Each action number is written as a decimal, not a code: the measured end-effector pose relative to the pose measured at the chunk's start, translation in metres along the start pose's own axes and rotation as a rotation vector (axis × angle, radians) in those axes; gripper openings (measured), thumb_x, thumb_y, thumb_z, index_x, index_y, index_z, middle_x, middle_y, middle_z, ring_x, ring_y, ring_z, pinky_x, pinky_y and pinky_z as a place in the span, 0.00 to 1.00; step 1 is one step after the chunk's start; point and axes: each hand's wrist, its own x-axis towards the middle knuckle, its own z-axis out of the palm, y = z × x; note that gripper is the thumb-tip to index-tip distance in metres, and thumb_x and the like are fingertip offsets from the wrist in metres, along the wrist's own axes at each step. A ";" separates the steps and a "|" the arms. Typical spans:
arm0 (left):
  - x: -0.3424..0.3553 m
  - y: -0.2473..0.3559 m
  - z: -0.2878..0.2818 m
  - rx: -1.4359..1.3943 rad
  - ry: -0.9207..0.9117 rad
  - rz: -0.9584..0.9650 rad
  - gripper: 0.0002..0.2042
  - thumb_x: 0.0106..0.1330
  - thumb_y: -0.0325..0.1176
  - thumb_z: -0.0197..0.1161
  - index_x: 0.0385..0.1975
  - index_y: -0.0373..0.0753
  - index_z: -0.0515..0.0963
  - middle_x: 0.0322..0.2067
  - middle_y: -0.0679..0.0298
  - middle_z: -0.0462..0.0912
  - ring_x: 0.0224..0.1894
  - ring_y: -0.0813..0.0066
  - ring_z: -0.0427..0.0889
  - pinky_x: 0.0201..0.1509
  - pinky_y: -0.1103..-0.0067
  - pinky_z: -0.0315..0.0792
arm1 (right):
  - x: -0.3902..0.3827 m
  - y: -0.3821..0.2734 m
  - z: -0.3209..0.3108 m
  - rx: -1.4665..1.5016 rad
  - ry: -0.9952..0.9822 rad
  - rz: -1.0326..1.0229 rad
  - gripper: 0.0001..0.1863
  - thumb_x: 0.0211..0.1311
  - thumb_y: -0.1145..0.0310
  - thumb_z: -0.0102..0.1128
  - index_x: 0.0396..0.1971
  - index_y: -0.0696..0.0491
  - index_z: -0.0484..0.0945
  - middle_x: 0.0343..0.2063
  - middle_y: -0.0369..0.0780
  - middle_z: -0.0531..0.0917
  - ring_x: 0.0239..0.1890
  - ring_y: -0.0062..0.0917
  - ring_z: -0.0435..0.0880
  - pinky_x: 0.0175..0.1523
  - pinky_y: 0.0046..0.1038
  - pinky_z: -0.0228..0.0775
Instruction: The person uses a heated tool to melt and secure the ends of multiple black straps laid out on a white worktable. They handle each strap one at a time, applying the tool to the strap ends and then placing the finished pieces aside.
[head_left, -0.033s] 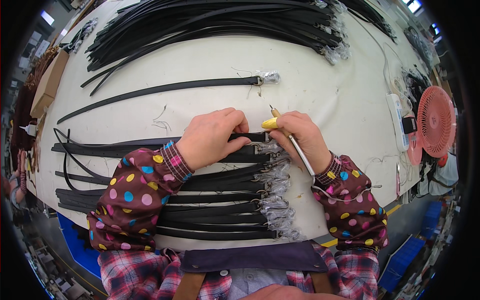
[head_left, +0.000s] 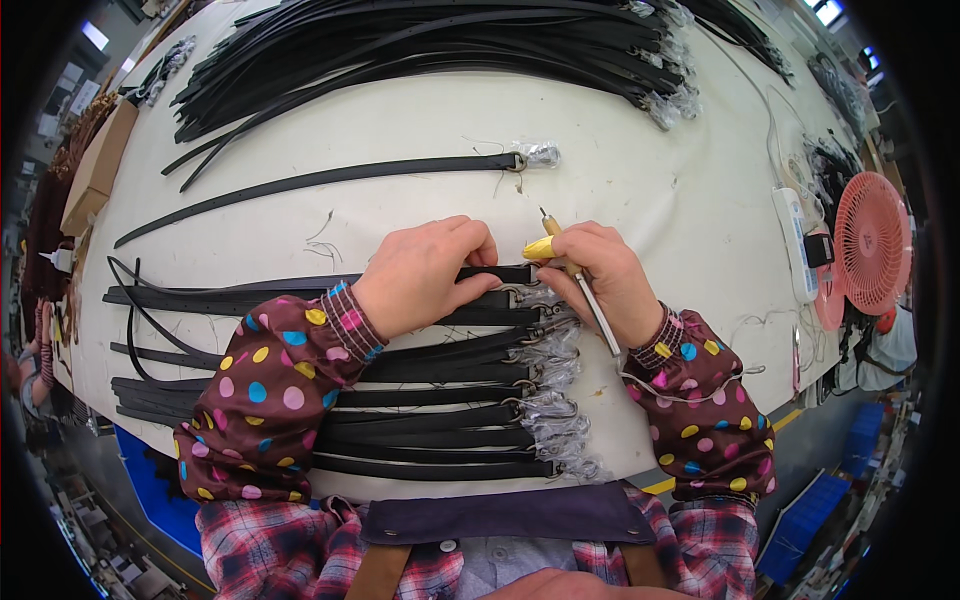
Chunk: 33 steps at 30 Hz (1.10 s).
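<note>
My left hand (head_left: 425, 275) pinches a black strap (head_left: 513, 273) near its end, thumb and fingers closed on it. My right hand (head_left: 605, 275), a yellow cover (head_left: 540, 247) on one fingertip, grips a slim corded pen-like tool (head_left: 597, 312). Its thin dark tip points away from me, past the fingers. Those fingers also meet the strap's metal ring end, which they partly hide. Below my hands lie several more black straps (head_left: 440, 397), side by side, their ring ends wrapped in clear plastic (head_left: 550, 420). One separate strap (head_left: 330, 178) lies farther off.
A large pile of black straps (head_left: 430, 45) covers the table's far side. At the right are a white power strip (head_left: 795, 240) and a pink fan (head_left: 872, 243). A cardboard box (head_left: 100, 170) stands at the left edge. Loose threads (head_left: 322, 240) lie on the pale table (head_left: 690, 200).
The tool's rear end and its cord have shifted slightly left. Both hands and the straps look unchanged.
</note>
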 end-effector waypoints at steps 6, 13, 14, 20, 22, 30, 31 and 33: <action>0.006 0.007 -0.001 -0.057 -0.040 -0.054 0.11 0.56 0.35 0.72 0.35 0.42 0.80 0.28 0.67 0.78 0.27 0.73 0.76 0.32 0.79 0.71 | 0.001 -0.003 0.004 0.185 -0.028 0.209 0.11 0.55 0.76 0.66 0.38 0.56 0.77 0.29 0.37 0.81 0.33 0.23 0.79 0.40 0.24 0.70; 0.016 0.010 -0.007 -0.302 -0.160 -0.229 0.08 0.59 0.33 0.70 0.33 0.38 0.81 0.22 0.71 0.77 0.24 0.84 0.71 0.31 0.85 0.68 | 0.002 -0.010 0.006 0.413 -0.035 0.374 0.10 0.60 0.76 0.63 0.41 0.56 0.75 0.28 0.33 0.79 0.30 0.13 0.75 0.36 0.17 0.69; 0.017 0.008 -0.008 -0.357 -0.171 -0.233 0.07 0.60 0.32 0.69 0.34 0.37 0.81 0.22 0.72 0.77 0.24 0.86 0.70 0.31 0.86 0.67 | 0.002 -0.011 0.006 0.439 -0.032 0.396 0.10 0.60 0.76 0.62 0.41 0.56 0.75 0.28 0.33 0.78 0.30 0.12 0.75 0.37 0.17 0.69; 0.014 -0.002 -0.011 -0.527 -0.221 -0.261 0.07 0.62 0.29 0.67 0.37 0.35 0.81 0.26 0.68 0.79 0.28 0.84 0.74 0.35 0.85 0.71 | 0.003 -0.012 0.007 0.529 -0.033 0.438 0.11 0.61 0.75 0.61 0.43 0.56 0.74 0.28 0.31 0.78 0.29 0.10 0.73 0.35 0.15 0.67; 0.011 0.000 -0.011 -0.366 -0.165 -0.149 0.09 0.62 0.30 0.67 0.39 0.36 0.80 0.28 0.66 0.80 0.30 0.78 0.77 0.37 0.82 0.72 | 0.003 -0.011 0.008 0.515 -0.015 0.435 0.11 0.62 0.76 0.61 0.43 0.56 0.74 0.28 0.31 0.78 0.29 0.10 0.73 0.35 0.14 0.67; 0.004 0.001 -0.003 -0.010 -0.036 0.048 0.11 0.60 0.31 0.67 0.41 0.39 0.78 0.33 0.59 0.80 0.35 0.60 0.81 0.40 0.72 0.75 | 0.002 -0.003 0.010 0.321 0.093 0.317 0.11 0.64 0.76 0.57 0.47 0.58 0.74 0.28 0.33 0.78 0.29 0.11 0.73 0.35 0.18 0.68; 0.004 0.000 -0.003 0.003 -0.036 0.071 0.10 0.61 0.33 0.65 0.40 0.39 0.77 0.33 0.59 0.80 0.35 0.60 0.81 0.40 0.71 0.75 | 0.002 -0.001 0.010 0.241 0.111 0.256 0.12 0.65 0.76 0.57 0.47 0.58 0.74 0.28 0.33 0.79 0.29 0.12 0.74 0.36 0.18 0.69; 0.003 0.000 -0.003 0.031 -0.036 0.113 0.09 0.63 0.35 0.63 0.40 0.40 0.77 0.32 0.59 0.80 0.35 0.58 0.80 0.39 0.69 0.75 | 0.000 0.002 0.009 0.151 0.142 0.187 0.12 0.67 0.74 0.56 0.48 0.58 0.74 0.30 0.34 0.80 0.31 0.13 0.74 0.37 0.20 0.69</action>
